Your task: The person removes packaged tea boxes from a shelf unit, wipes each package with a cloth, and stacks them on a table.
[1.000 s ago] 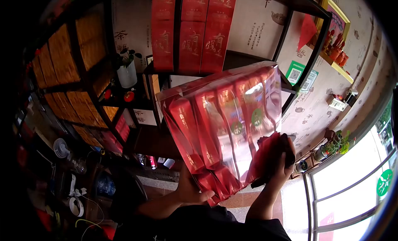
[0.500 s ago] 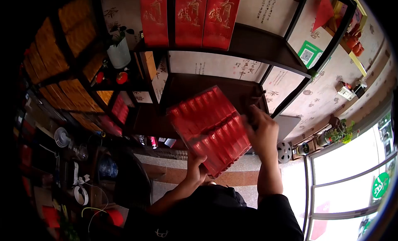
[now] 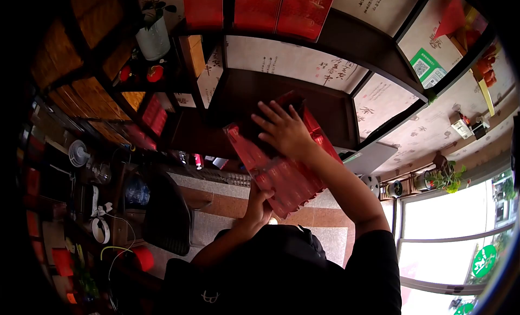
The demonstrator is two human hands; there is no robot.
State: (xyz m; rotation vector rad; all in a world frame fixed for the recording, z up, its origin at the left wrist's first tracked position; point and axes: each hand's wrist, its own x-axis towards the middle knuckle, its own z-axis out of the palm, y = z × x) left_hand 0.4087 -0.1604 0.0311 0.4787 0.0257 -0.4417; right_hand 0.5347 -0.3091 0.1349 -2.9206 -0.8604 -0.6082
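Observation:
A red package (image 3: pixel 287 182) with a clear, shiny cover and rows of red packets inside is tilted in front of the dark shelf. My left hand (image 3: pixel 259 206) grips its lower left edge, the thumb on the near face. Across the upper part lies my right hand (image 3: pixel 284 132), fingers stretched and spread. Under and around those fingers is a dark patch (image 3: pixel 250 132); whether it is a dark cloth or shadow I cannot tell. The right palm hides part of the package.
Dark shelving (image 3: pixel 249 93) stands ahead, with tall red boxes (image 3: pixel 257 11) on its upper level. A potted plant (image 3: pixel 153 39) is at the left. An office chair (image 3: pixel 168 217) stands lower left. Bright windows (image 3: pixel 449 223) and a plant (image 3: pixel 447 177) are at the right.
My right hand has moved left from the package's right edge and now lies spread across its upper part. The left hand keeps its grip. The view has shifted slightly.

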